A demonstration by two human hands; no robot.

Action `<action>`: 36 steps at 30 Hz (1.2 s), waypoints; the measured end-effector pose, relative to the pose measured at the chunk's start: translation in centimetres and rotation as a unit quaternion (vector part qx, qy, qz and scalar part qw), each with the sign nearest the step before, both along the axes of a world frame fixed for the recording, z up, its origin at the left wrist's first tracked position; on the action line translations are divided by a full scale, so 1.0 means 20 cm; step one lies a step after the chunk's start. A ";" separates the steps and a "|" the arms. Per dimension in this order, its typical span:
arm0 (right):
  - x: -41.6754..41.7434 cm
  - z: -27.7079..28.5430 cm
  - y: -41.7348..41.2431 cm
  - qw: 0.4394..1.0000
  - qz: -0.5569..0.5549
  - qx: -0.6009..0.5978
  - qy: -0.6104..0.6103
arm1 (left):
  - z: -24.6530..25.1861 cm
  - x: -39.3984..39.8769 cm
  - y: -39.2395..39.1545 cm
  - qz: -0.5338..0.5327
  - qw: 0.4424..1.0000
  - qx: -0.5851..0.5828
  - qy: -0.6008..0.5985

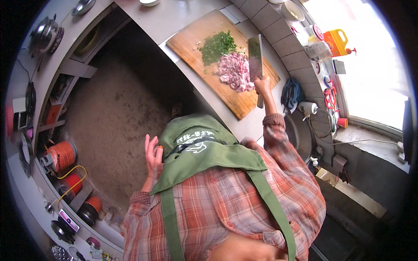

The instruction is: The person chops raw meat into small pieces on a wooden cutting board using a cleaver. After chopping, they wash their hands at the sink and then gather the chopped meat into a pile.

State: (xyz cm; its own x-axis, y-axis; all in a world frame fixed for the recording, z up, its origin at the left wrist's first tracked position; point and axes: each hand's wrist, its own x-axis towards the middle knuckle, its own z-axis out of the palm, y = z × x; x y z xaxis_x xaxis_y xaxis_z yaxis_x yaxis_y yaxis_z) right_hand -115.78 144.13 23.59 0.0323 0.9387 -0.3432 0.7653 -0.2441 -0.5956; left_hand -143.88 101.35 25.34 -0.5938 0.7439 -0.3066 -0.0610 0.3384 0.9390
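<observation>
In my right hand [263,85] is the handle of a cleaver [255,57]; its broad blade stands at the right side of a heap of chopped raw meat [234,71]. Chopped green herbs [217,45] lie against the meat's upper left side. Both heaps rest on a wooden cutting board [243,106], which sits on a tiled counter. My left hand [152,155] hangs beside my green apron [209,156], fingers apart, holding nothing and away from the board.
A sink basin [298,135] lies right of my right arm, with a dark blue cloth [291,93] near it. Bottles, a bowl [292,11] and a yellow-orange jug [338,42] line the window ledge. Gas cylinders [62,156] stand below the left counter, across the floor.
</observation>
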 end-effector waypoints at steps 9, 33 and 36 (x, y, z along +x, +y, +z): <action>-0.02 0.00 -0.01 0.999 0.019 -0.002 -0.033 | 0.02 -0.01 0.03 -0.016 1.000 -0.003 0.001; 0.04 -0.08 -0.18 0.998 -0.049 0.033 -0.007 | -0.03 0.03 0.04 -0.040 0.999 -0.011 -0.004; 0.10 -0.15 -0.14 0.998 -0.026 -0.052 -0.033 | -0.03 0.01 0.06 -0.061 0.998 -0.008 -0.005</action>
State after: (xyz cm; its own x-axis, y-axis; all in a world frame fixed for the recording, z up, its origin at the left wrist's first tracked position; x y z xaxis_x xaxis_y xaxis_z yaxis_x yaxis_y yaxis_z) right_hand -113.72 141.24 20.50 0.1059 0.8945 -0.4343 0.7868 -0.3424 -0.5135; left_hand -143.60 102.56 24.77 -0.4960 0.8055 -0.3243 -0.0280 0.3585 0.9331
